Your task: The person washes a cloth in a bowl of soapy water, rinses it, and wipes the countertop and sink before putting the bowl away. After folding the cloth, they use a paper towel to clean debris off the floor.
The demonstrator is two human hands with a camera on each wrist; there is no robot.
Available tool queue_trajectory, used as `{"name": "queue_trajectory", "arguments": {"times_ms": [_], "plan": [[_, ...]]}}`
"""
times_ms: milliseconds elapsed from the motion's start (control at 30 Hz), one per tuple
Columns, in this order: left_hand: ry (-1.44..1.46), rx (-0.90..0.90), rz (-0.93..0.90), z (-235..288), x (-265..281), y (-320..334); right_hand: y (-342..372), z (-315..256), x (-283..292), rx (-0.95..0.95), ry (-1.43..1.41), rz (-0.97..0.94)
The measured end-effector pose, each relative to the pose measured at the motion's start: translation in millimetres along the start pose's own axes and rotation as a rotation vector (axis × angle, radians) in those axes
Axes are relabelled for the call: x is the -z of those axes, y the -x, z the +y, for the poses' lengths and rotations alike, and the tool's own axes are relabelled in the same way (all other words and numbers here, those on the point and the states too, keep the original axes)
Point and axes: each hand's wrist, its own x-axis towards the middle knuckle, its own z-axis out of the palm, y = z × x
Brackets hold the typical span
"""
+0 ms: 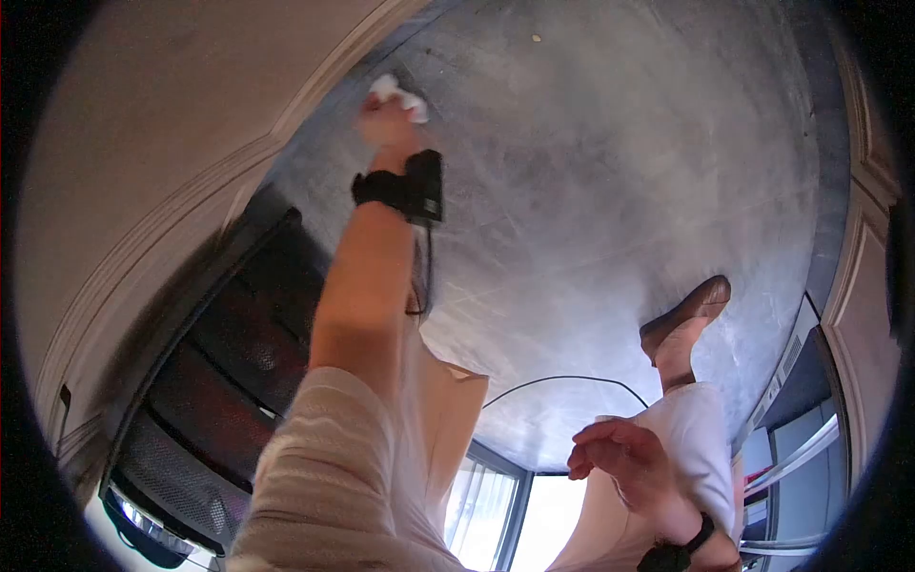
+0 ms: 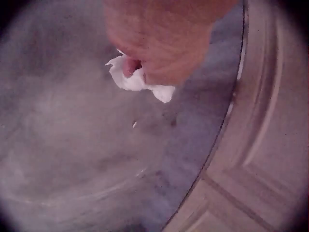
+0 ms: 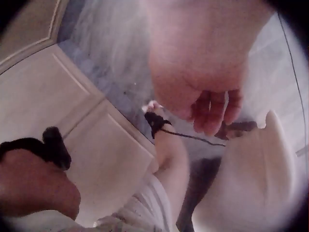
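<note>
We see a grey floor (image 1: 591,172) with cloudy, shiny patches. Nearest to us is the right hand (image 1: 634,467), by a pale trouser leg (image 1: 701,439). Its fingers hang loosely bent, free of any thing. A bit past it we see a brown shoe (image 1: 691,310) flat on the floor. Farther out, the left hand (image 1: 386,124) holds a crumpled white wipe (image 1: 410,103) tight in bent fingers. The wipe is low by the floor, near the panelled wall (image 1: 181,191); we cannot tell if they touch. Farthest lies a tiny pale speck (image 1: 537,38).
</note>
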Motion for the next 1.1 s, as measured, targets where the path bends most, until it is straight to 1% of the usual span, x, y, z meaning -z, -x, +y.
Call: {"name": "queue_trajectory", "arguments": {"times_ms": [33, 67, 100, 167, 233, 300, 333, 367, 400, 467, 500, 533, 600, 633, 667, 700, 767, 800, 867, 900, 967, 1000, 1067, 1100], "plan": [[-0.223, -0.093, -0.072, -1, 14, -22, 2, -1, 3, -0.019, 0.022, -0.005], [-0.446, -0.182, -0.145, -2, 15, -35, 5, -3, 6, -0.041, 0.042, -0.006], [-0.443, -0.176, -0.149, -12, 2, -41, 7, -6, 6, -0.041, 0.042, 0.001], [-0.671, -0.302, -0.102, -12, -33, -35, 13, -11, 3, 0.057, -0.022, 0.020], [-0.635, -0.443, -0.043, 16, -87, 20, 15, -10, 2, 0.066, -0.034, 0.009], [-0.579, -0.536, -0.172, 10, -130, 31, 17, -12, 3, 0.088, -0.045, 0.002], [-0.567, -0.569, -0.225, -1, -153, 43, 17, -16, 3, 0.051, -0.044, 0.001], [-0.555, -0.603, -0.279, -11, -169, 52, 17, -17, 2, 0.014, -0.042, 0.000], [-0.548, -0.610, -0.276, -9, -171, 62, 16, -16, 2, 0.023, -0.038, -0.002], [-0.264, -0.210, -0.479, 1, -170, 92, 17, -16, 8, 0.038, -0.037, -0.017], [-0.137, -0.165, -0.413, 9, -157, 93, 22, -20, 10, 0.052, -0.038, -0.013], [-0.015, -0.116, -0.344, 17, -133, 80, 24, -22, 11, 0.049, -0.053, -0.002], [0.021, -0.035, -0.165, 21, -88, 43, 24, -23, 14, 0.049, -0.071, 0.003], [-0.155, -0.136, -0.168, 9, -66, 3, 27, -22, 17, 0.066, -0.064, -0.009], [-0.326, -0.234, -0.169, -5, -59, -26, 30, -22, 20, 0.083, -0.054, -0.016], [-0.322, -0.233, -0.172, 5, -73, -24, 37, -25, 22, 0.086, -0.053, -0.012], [-1.041, -0.436, -0.198, 38, -109, -9, 42, -31, 30, 0.126, -0.041, -0.041], [-1.039, -0.430, -0.204, 51, -119, 3, 44, -31, 35, 0.124, -0.043, -0.033], [-1.670, -0.728, -0.347, 68, -130, 24, 46, -31, 44, 0.139, -0.093, -0.042], [-1.667, -0.738, -0.344, 67, -144, 32, 45, -32, 46, 0.147, -0.093, -0.045], [-0.616, -0.508, -0.123, 48, -174, 35, 47, -32, 50, 0.109, -0.092, -0.057], [-0.613, -0.501, -0.123, 42, -184, 29, 49, -35, 51, 0.106, -0.089, -0.050], [-0.890, -0.560, 0.058, 36, -214, 27, 53, -42, 53, 0.115, -0.093, -0.035], [-0.880, -0.565, 0.052, 31, -221, 30, 55, -42, 55, 0.126, -0.093, -0.031]]}}
